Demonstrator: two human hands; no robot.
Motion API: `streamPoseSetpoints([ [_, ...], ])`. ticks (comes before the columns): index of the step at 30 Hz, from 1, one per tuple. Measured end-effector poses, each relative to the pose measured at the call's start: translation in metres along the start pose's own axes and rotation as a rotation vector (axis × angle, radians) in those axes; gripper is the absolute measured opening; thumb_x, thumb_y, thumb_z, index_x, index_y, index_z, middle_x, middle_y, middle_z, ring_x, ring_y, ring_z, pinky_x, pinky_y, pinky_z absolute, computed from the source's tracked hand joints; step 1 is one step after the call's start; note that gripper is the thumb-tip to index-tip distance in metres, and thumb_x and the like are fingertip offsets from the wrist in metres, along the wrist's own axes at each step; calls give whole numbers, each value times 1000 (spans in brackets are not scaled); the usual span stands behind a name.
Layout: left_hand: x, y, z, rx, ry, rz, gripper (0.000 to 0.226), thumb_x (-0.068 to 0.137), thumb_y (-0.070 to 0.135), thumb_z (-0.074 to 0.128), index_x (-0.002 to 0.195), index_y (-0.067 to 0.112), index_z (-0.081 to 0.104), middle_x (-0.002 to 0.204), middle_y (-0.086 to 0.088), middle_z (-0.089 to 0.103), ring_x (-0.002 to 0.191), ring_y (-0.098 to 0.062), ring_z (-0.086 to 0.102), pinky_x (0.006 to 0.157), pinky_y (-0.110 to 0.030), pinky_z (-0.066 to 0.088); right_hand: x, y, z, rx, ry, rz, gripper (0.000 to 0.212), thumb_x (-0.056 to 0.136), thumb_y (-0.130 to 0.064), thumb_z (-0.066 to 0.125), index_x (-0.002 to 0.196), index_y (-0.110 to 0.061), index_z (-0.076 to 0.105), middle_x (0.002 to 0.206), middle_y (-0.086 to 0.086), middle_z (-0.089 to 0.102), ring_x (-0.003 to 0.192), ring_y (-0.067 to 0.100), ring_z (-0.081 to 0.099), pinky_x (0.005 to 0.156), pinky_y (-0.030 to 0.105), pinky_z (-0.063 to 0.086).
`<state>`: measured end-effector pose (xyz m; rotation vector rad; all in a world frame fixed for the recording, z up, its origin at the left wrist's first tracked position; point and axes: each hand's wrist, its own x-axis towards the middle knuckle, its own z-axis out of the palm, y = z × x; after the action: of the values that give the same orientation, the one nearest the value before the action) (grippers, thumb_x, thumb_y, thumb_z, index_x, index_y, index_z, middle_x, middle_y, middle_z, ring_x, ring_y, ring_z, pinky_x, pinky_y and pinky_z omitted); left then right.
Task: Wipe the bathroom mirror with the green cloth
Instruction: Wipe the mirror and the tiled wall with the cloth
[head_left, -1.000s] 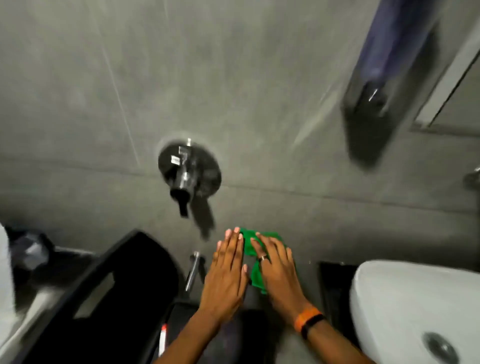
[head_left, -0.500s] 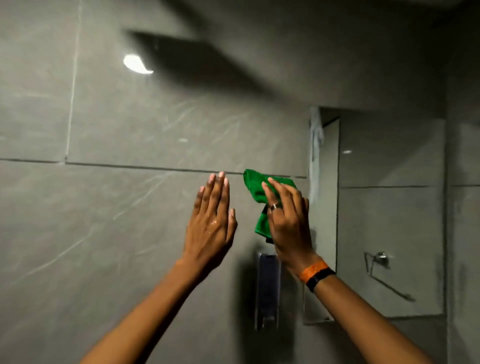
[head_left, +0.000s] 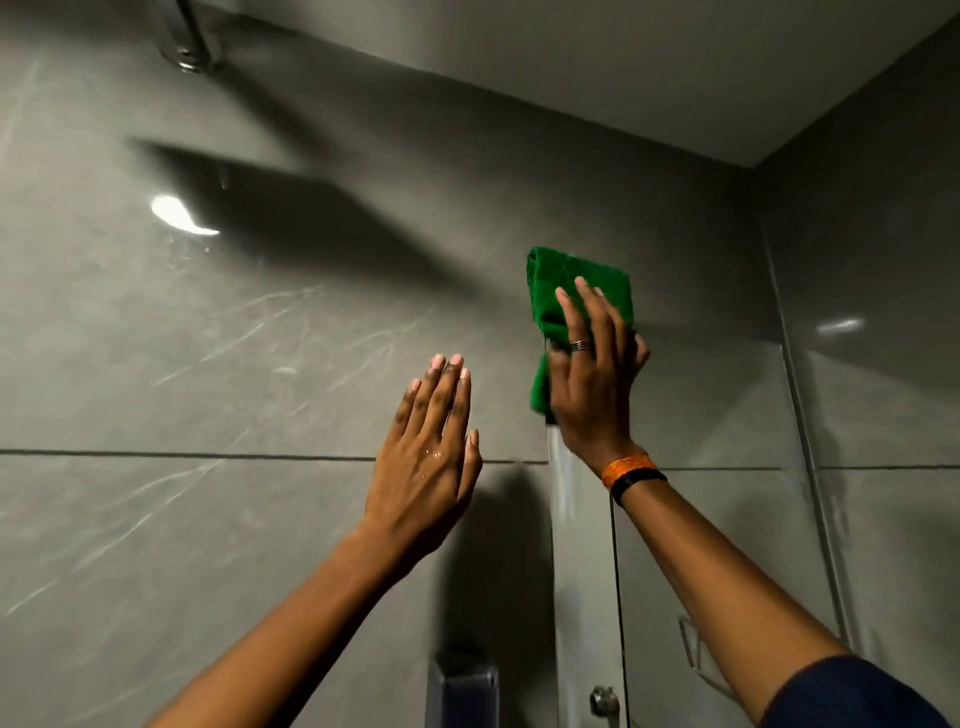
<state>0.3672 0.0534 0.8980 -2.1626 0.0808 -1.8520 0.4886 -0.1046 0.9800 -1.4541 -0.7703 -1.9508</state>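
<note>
The folded green cloth (head_left: 571, 283) is pressed flat against the upper left corner of the wall mirror (head_left: 717, 519) by my right hand (head_left: 592, 384), whose fingers spread over it. The mirror fills the right of the view and reflects grey tiles and a towel ring. My left hand (head_left: 428, 457) is raised beside it, to the left, fingers together and straight, holding nothing, in front of the grey tiled wall; whether it touches the wall I cannot tell.
Grey tiled wall (head_left: 208, 364) spans the left, with a chrome shower fitting (head_left: 189, 41) at top left. A soap dispenser (head_left: 462, 691) hangs low on the wall by the mirror's left edge. A side wall (head_left: 883, 312) closes the right.
The view swung up from the sink and tap to the wall and mirror. Both hands rose; my right hand carried the cloth up and right onto the mirror's top corner.
</note>
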Motion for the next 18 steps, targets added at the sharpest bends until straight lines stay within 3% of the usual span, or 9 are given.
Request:
streamPoseSetpoints([
  [2, 1, 2, 13, 7, -7, -1, 61, 102, 33, 20, 155, 2, 18, 166, -16, 15, 155, -26, 7, 126, -47, 18, -3, 15, 21, -7, -315, 11, 67, 94, -58, 33, 155, -31, 24, 168, -3, 9, 156, 16, 5, 122, 56, -5],
  [4, 1, 2, 24, 18, -24, -6, 62, 102, 34, 20, 155, 2, 18, 165, -16, 15, 154, -27, 8, 125, -47, 20, -12, 28, 42, 53, -517, 32, 70, 93, -65, 27, 155, -33, 22, 168, -5, -2, 155, 14, -6, 121, 63, -11],
  [10, 12, -4, 58, 79, -42, 49, 62, 102, 36, 23, 155, 3, 20, 165, -15, 17, 154, -27, 11, 125, -46, 20, -24, 36, 78, -48, -340, -25, 67, 100, -53, 18, 159, -22, 8, 169, 2, 4, 156, 20, 0, 126, 56, 9],
  [13, 21, -5, 68, 98, -41, 56, 63, 101, 36, 23, 154, 2, 22, 164, -17, 20, 153, -29, 14, 124, -44, 14, -20, 44, 81, -38, -316, -58, 64, 101, -48, 21, 158, -22, 11, 168, 2, 8, 156, 19, 3, 126, 54, 11],
  [18, 29, 0, 82, 107, -44, 69, 63, 101, 37, 22, 154, 1, 23, 163, -18, 22, 153, -30, 14, 125, -47, 20, -15, 61, 80, -61, -295, -83, 61, 101, -43, 24, 158, -25, 13, 168, 1, 10, 156, 19, 5, 125, 57, 10],
])
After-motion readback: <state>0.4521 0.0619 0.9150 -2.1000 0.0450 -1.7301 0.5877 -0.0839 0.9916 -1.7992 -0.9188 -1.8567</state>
